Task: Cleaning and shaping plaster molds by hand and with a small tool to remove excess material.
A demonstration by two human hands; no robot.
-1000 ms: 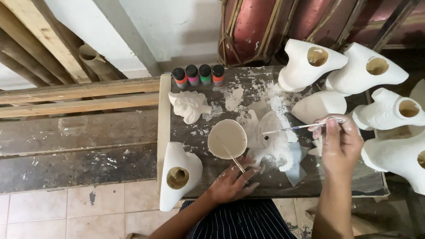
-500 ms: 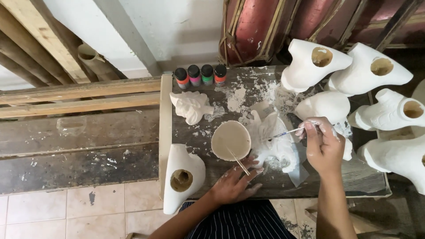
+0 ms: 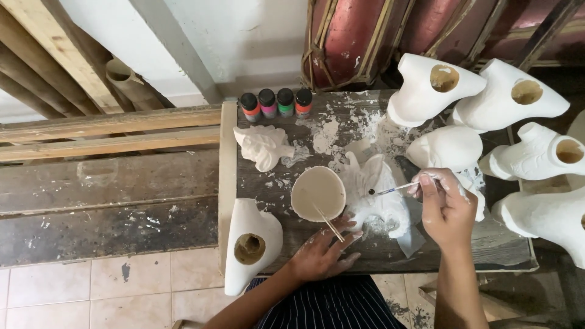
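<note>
My right hand (image 3: pixel 446 204) pinches a thin paintbrush (image 3: pixel 395 188) whose tip touches a flat white plaster piece (image 3: pixel 376 194) lying on the dark wooden table (image 3: pixel 365 253). My left hand (image 3: pixel 321 253) rests on the table with its fingers spread, beside the piece and just below a round beige bowl (image 3: pixel 318 193). A thin stick (image 3: pixel 327 222) leans out of the bowl toward that hand. Both hands are dusted with white.
Several hollow white plaster figures (image 3: pixel 429 88) stand at the right side, one (image 3: pixel 251 244) at the front left corner, and a small one (image 3: pixel 263 146) near the bowl. Paint bottles (image 3: pixel 277 102) line the back edge. Wooden planks (image 3: pixel 109 131) lie to the left, above a tiled floor (image 3: pixel 85 292).
My right hand has moved left and down with the brush, from near the plaster figures to the flat white piece. My left hand has stayed by the bowl.
</note>
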